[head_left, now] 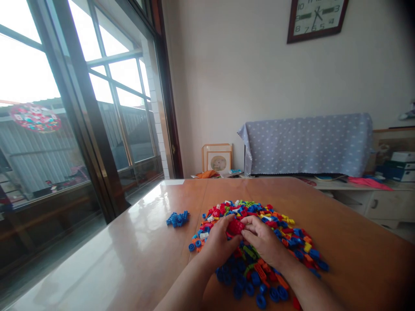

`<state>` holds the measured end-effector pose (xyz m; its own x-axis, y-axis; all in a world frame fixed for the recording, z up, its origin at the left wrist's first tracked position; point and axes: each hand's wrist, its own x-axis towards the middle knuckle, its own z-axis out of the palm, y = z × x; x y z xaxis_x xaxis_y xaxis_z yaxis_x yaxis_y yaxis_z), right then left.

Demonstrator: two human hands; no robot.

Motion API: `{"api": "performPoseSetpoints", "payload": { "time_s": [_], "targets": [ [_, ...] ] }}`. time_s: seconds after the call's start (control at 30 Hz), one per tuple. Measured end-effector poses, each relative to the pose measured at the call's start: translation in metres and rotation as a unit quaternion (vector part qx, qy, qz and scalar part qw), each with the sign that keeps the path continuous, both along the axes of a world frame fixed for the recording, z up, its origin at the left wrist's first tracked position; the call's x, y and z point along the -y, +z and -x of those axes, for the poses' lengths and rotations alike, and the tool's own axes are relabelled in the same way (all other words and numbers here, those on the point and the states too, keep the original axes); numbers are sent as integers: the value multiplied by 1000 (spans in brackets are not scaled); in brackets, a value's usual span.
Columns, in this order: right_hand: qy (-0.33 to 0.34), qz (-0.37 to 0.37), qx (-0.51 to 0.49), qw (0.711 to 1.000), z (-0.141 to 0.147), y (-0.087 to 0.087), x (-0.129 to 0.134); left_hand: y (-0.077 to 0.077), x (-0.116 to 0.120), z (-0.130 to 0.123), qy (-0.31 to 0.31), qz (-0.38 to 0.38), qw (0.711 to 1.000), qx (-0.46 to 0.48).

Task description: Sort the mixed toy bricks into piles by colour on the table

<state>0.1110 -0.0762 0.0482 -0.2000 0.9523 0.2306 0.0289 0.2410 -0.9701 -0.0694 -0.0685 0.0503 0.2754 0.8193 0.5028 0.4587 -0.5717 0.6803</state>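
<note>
Both of my hands meet over a pile of colourful plastic building blocks (pixel 251 252). Between them is a cluster of red building blocks (pixel 235 227). My left hand (pixel 221 239) curls around its left side, with the thumb below it. On the right side, the fingertips and thumb of my right hand (pixel 259 236) pinch the same red cluster. Part of the cluster is hidden by my fingers. Left of the pile, a joined piece of blue blocks (pixel 177 219) lies apart on the table.
The brown wooden table (pixel 145 259) has a glossy surface. Loose blue wheel-like pieces (pixel 261 301) lie at the pile's near edge. Beyond the table stand a cloth-covered object (pixel 308 144) and picture frames (pixel 218 162). Glass doors (pixel 97 108) are on the left.
</note>
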Motion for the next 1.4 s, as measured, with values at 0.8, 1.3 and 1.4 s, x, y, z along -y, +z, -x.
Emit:
{"api": "performPoseSetpoints", "payload": {
  "time_s": [0.8, 1.3, 1.4],
  "targets": [
    [-14, -95, 81, 992, -3, -10, -9, 5, 6, 0, 13, -8, 1000, -21],
    [-124, -117, 144, 975, -16, 0, -7, 15, -10, 23, 98, 35, 991, 88],
    [-175, -115, 144, 967, -25, -4, -14, 13, -16, 29, 116, 57, 981, 145]
  ]
}}
